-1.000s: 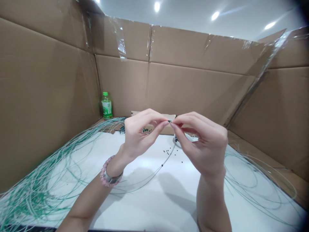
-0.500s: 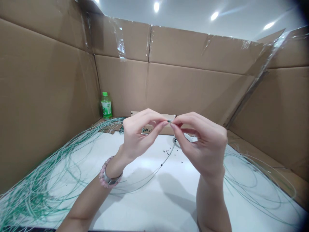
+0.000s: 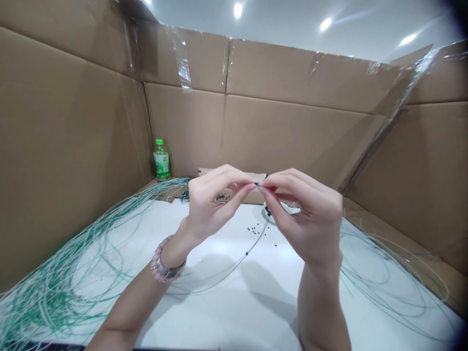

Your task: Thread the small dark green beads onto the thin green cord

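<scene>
My left hand [image 3: 215, 202] and my right hand [image 3: 307, 209] meet fingertip to fingertip above the white table [image 3: 219, 312]. Both pinch a tiny dark green piece [image 3: 257, 184] between thumb and forefinger; its detail is too small to make out. Below them a thin pale cord [image 3: 260, 236] curves down to the left, with a small black bead [image 3: 246, 253] on it and a dark cluster at its upper end. That end lies by a white dish [image 3: 292, 210], partly hidden behind my right hand. Several loose black beads [image 3: 253, 229] are scattered on the table.
Long green and white cords [image 3: 54, 292] heap along the left side. More thin cords [image 3: 387, 292] loop at the right. A green bottle [image 3: 162, 161] stands at the back left corner. Cardboard walls [image 3: 285, 131] enclose the table. Small dark pieces [image 3: 222, 197] lie behind my left hand.
The hanging cord with its black bead and dark cluster has shifted slightly right. My left hand has moved a little to the right; the pinch remains.
</scene>
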A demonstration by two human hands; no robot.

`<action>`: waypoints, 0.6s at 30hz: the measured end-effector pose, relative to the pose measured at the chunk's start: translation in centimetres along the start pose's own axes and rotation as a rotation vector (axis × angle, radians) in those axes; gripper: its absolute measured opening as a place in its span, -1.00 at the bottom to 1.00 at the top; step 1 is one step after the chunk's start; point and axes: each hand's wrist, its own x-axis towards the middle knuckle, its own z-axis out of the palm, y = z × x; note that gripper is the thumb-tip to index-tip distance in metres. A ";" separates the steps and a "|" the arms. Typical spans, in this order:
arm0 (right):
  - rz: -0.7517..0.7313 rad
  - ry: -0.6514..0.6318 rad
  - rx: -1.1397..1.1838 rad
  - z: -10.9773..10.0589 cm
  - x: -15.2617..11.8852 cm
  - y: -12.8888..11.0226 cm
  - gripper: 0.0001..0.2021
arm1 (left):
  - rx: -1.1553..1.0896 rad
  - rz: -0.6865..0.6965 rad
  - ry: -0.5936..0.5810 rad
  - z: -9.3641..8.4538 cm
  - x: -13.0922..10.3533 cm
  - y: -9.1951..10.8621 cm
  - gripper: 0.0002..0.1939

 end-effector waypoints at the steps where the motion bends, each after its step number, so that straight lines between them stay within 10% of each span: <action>1: -0.003 -0.006 -0.009 -0.1 0.0 0.0 -0.87 | 0.010 0.010 -0.010 0.0 0.0 0.0 -0.94; 18: 0.178 -0.021 0.076 0.0 -0.1 0.7 -0.89 | 0.110 0.059 -0.077 0.5 -0.2 0.1 -0.91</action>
